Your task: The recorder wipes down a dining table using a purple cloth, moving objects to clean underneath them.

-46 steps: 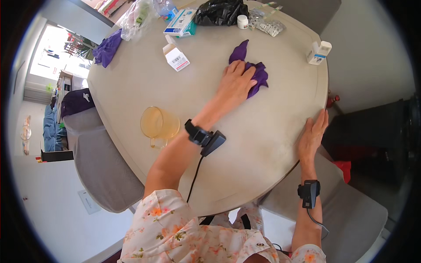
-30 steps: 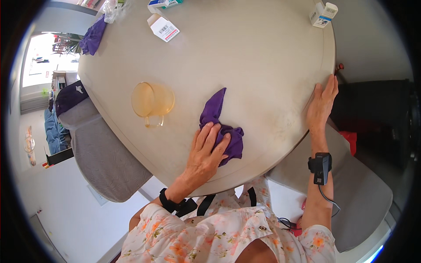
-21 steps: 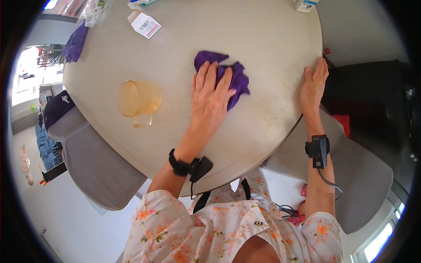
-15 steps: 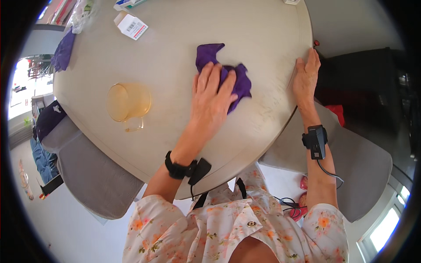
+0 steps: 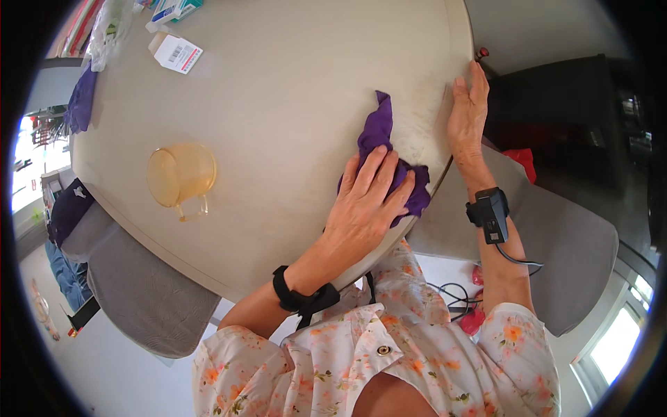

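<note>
My left hand lies over a crumpled purple cloth near the table's right front edge. Its fingers are spread and slightly bent, pressing the bunched fabric; one twisted end sticks out beyond them and another part spreads right, to the rim. What the fingertips pinch underneath is hidden. My right hand rests along the right rim of the pale table, fingers stretched out, with nothing in it. Left of the cloth, a clear amber glass mug stands with its handle toward me.
An opened white carton, a teal-and-white box and a clear plastic bag sit at the far left. Purple fabric hangs over the left rim. Grey chairs flank the table, and a black cabinet-like object stands at right.
My left hand has moved right and nearer to me, dragging the cloth to the rim and reshaping its folds. The right hand keeps its place on the edge. The view has shifted slightly.
</note>
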Available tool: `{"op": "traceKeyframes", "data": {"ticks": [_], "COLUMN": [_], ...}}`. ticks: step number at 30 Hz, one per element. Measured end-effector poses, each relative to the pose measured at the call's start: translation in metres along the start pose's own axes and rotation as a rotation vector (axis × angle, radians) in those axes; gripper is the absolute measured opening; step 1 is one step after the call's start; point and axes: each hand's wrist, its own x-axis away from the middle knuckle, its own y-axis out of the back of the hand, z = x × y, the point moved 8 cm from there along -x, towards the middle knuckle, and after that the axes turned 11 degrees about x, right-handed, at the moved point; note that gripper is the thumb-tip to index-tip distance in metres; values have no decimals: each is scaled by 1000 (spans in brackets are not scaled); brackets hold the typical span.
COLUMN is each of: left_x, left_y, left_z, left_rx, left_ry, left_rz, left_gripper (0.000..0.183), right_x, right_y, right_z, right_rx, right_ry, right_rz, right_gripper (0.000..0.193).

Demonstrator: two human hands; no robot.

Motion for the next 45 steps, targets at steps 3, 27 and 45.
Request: {"op": "traceKeyframes", "data": {"ticks": [3,27,45], "left_x": [-21,-10,113], "left_y": [-9,40,46], "left_z": [5,47,48], "left_rx": [-31,-85,-227], "left_ry": [-12,194,380], "left_rz": [-28,-292,-230], "left_gripper": [51,70,39], "right_x": [-1,33,8], "right_y": [0,1,-10], "right_z": [3,99,81], "right_rx": [-129,258,152], "right_ry": [-97,669,595], "right_rz": [22,433,300], "right_gripper": [57,90,56]}}
